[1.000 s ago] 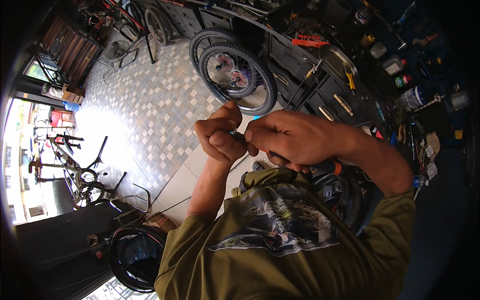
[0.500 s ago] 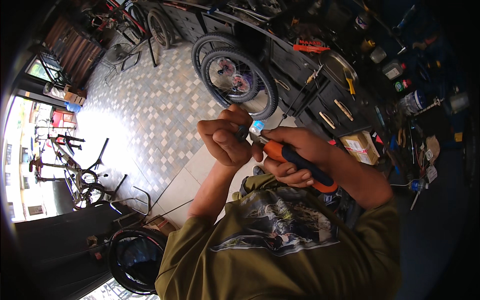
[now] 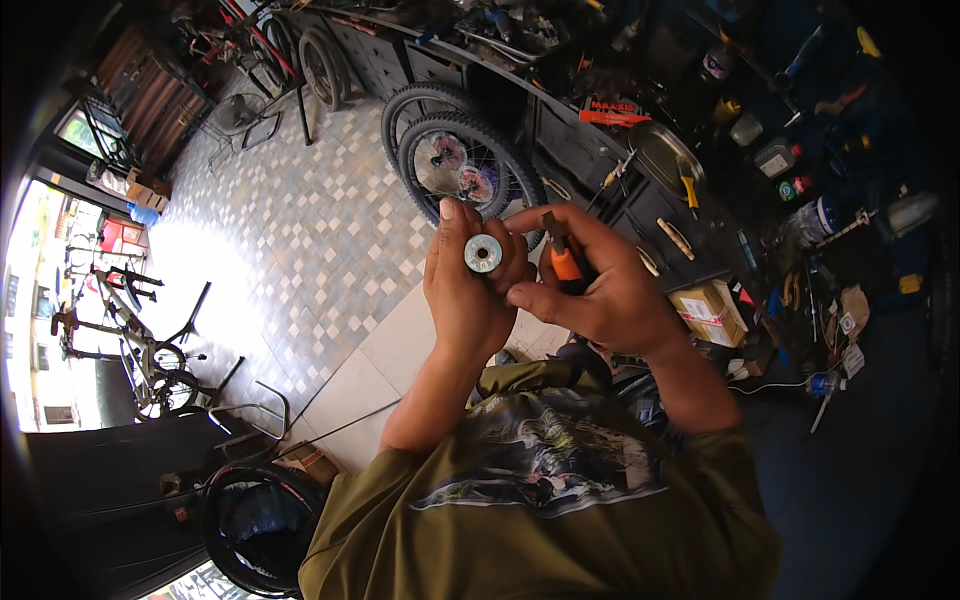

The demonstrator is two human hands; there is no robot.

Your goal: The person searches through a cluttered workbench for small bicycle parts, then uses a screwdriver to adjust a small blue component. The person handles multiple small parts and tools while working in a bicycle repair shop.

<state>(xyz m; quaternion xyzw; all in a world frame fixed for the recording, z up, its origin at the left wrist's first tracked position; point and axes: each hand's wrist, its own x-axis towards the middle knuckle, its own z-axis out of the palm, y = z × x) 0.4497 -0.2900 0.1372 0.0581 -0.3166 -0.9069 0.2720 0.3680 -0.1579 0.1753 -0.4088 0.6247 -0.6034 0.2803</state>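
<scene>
My left hand [image 3: 468, 295] is closed around a small round grey metal part [image 3: 483, 253] with a hole in its middle, its flat end facing the camera. My right hand [image 3: 600, 285] grips a tool with an orange and black handle [image 3: 565, 265]; the dark tip points up just right of the round part. The two hands touch each other at chest height, above my olive shirt. The rest of the tool is hidden inside my right palm.
Two spoked bicycle wheels [image 3: 455, 165] lean against a dark workbench [image 3: 610, 165] crowded with tools, bottles and a metal bowl. A cardboard box [image 3: 710, 310] sits under it. A tyre [image 3: 250, 520] lies at lower left; bicycles [image 3: 130, 330] stand by the bright doorway.
My hands have risen and turned. The round grey part now faces the camera in my left hand, and the orange-handled tool has swung from lying across my right hand to pointing upright.
</scene>
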